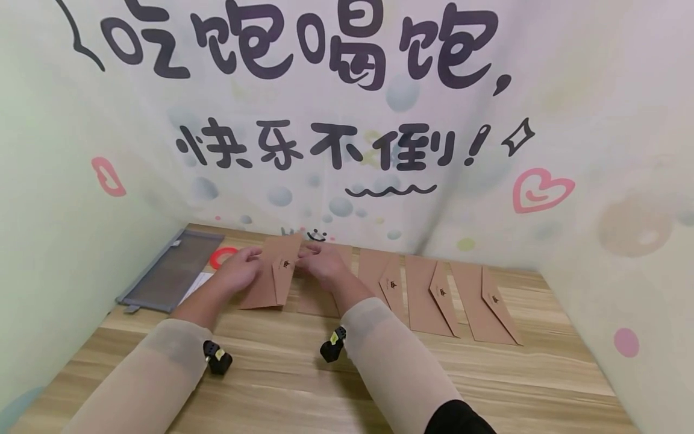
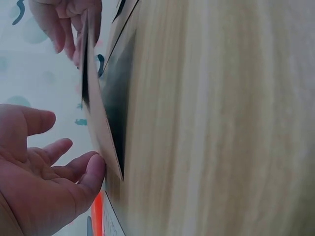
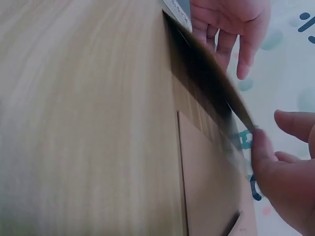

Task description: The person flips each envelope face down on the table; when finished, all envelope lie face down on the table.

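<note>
- Apparently I'm positioning the leftmost envelope (image 1: 267, 278), tilted above the desk (image 1: 271, 386).
- Left hand (image 1: 243, 269), right hand (image 1: 325, 265): loosely spread, touching it.
- Next probably needs gentle lowering.

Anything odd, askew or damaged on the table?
Only the leftmost envelope: it's tilted, its right side raised off the table at the right hand, while the other envelopes lie in a row to its right. Probably just being handled. No spill or clear damage visible.
</note>
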A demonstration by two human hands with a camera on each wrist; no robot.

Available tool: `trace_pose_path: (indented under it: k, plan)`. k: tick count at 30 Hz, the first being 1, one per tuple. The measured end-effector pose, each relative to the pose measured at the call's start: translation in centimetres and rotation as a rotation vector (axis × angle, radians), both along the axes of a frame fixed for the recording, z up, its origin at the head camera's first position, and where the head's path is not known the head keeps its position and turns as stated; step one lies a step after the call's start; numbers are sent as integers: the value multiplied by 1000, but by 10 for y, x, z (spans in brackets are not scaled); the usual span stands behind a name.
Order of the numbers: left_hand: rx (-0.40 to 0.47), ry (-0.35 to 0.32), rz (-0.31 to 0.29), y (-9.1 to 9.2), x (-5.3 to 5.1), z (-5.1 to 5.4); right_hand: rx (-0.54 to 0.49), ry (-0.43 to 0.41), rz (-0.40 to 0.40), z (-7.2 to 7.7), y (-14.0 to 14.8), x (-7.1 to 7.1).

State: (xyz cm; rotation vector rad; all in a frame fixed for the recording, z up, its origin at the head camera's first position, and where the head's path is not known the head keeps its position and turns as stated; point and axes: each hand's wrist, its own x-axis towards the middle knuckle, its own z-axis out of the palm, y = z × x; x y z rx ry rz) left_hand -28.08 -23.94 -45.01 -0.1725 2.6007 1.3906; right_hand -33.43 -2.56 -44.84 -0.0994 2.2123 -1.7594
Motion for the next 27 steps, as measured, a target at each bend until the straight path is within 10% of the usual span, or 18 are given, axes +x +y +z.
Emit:
trace_pose_path:
  k: [14, 27]
  plan:
    - [-4, -12, -74, 6, -1, 0, 60, 97, 69, 4, -4, -1]
    - [173, 34, -154, 14, 7, 11, -26, 75, 124, 12, -7, 3]
